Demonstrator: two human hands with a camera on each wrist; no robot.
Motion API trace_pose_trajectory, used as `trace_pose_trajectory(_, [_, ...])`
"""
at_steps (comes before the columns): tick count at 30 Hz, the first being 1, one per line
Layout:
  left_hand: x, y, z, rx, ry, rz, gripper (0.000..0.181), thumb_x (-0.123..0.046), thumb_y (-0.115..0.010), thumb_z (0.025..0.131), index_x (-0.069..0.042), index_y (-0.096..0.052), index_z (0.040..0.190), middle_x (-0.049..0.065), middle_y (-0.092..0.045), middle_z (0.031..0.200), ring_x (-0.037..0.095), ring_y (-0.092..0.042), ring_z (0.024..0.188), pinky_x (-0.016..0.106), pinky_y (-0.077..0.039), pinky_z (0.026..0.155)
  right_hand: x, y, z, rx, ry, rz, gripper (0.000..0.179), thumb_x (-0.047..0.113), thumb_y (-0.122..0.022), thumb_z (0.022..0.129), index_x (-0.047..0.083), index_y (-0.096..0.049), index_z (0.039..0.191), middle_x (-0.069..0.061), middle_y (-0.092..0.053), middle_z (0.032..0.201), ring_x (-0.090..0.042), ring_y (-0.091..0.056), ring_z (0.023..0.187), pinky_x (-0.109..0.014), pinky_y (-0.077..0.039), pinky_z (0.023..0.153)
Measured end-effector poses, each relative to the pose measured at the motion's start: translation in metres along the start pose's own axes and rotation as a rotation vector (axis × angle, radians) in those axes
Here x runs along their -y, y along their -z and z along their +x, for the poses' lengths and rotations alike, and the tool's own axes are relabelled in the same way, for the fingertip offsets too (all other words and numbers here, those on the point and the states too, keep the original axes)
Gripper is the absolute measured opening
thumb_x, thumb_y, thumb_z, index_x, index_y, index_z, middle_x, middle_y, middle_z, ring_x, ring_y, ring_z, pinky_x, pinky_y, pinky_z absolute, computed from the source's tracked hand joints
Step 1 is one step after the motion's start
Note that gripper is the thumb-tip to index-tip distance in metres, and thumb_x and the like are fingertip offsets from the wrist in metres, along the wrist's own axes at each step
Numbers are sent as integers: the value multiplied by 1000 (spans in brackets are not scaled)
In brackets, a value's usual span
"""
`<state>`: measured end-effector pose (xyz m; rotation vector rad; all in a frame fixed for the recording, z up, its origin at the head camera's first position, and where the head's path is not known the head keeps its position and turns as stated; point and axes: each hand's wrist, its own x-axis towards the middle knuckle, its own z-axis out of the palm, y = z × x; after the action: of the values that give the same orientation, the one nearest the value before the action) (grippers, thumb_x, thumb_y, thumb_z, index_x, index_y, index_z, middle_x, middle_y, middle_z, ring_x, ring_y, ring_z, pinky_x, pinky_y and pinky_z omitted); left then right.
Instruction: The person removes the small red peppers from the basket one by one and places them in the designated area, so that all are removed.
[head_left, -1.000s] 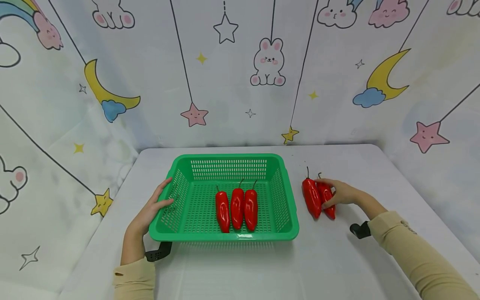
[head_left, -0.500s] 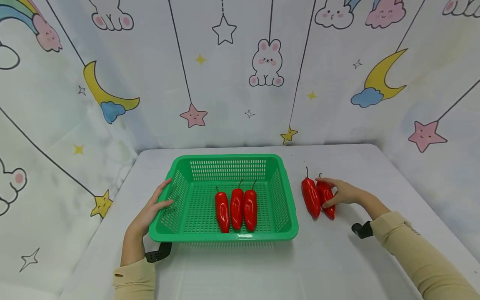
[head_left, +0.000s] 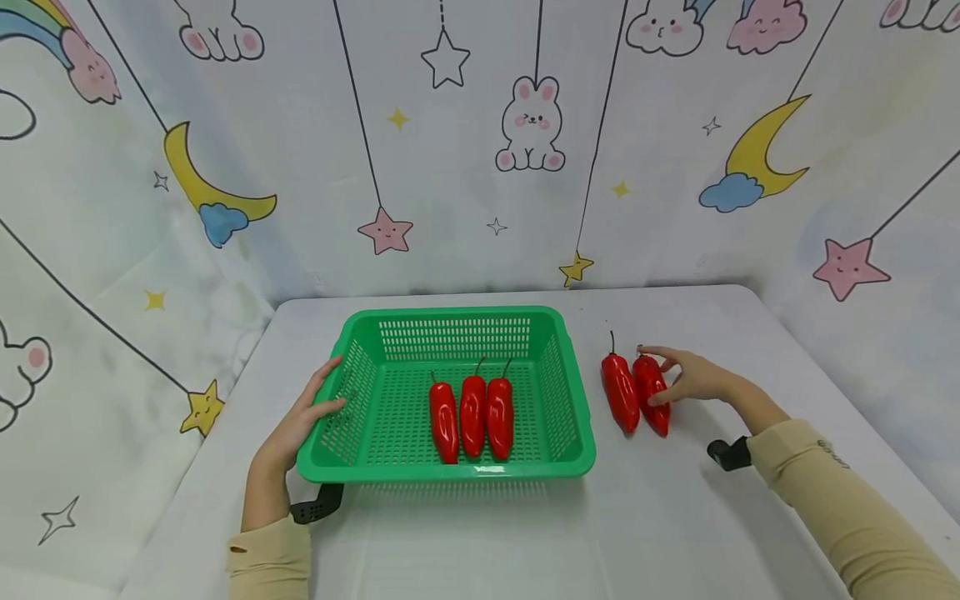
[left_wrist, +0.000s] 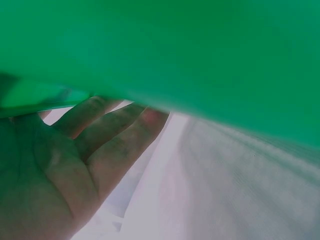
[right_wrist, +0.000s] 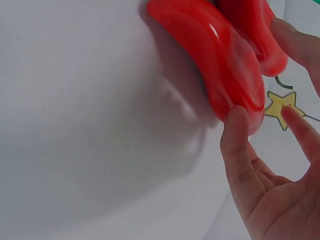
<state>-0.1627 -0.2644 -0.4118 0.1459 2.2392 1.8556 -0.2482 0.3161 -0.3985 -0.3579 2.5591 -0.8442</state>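
Note:
My left hand (head_left: pixel 288 429) holds the left rim of a green plastic basket (head_left: pixel 450 473); in the left wrist view, extended fingers (left_wrist: pixel 122 145) lie beneath the green rim. Three red chili peppers (head_left: pixel 472 417) lie side by side in the basket, stems away from me. On the table right of it are two more, a left red chili pepper (head_left: pixel 620 393) and a right red chili pepper (head_left: pixel 651 392). My right hand (head_left: pixel 693 379) is at the right one with thumb and fingers spread, the thumb by its side and a finger near the stem. Fingertips (right_wrist: pixel 235 117) meet its end in the right wrist view.
A white-covered table (head_left: pixel 480 542) bears everything. Behind and beside it hangs a pale cloth backdrop (head_left: pixel 465 175) printed with moons, stars and rabbits. A dark strap-like device (head_left: pixel 318 504) sits at the left wrist, and another dark device (head_left: pixel 727 455) at the right.
My right hand has shifted slightly right, and its thumb and fingers have spread from a closer hold on the right pepper. The left hand and basket stay put.

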Motion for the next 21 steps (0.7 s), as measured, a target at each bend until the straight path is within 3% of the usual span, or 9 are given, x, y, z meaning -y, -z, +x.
trace_pose_trajectory(11, [-1,0,0,1,-8,22,65,-16,-43,96,-27,-6,148,13,1,150,41,-26,122,39,-43,79,12,13,-4,-99,46,-70,93,32,-78,69,7,-27,142,-31,-41,118,-30,-55,86,-40,-51,67])
trace_pose_trajectory(21, [-1,0,0,5,-12,10,65,-16,-44,96,-26,-7,148,13,1,150,41,-27,122,38,-43,79,35,19,-3,-154,99,-46,92,35,-76,72,12,-23,144,-27,-44,118,-30,-58,87,-41,-51,67])
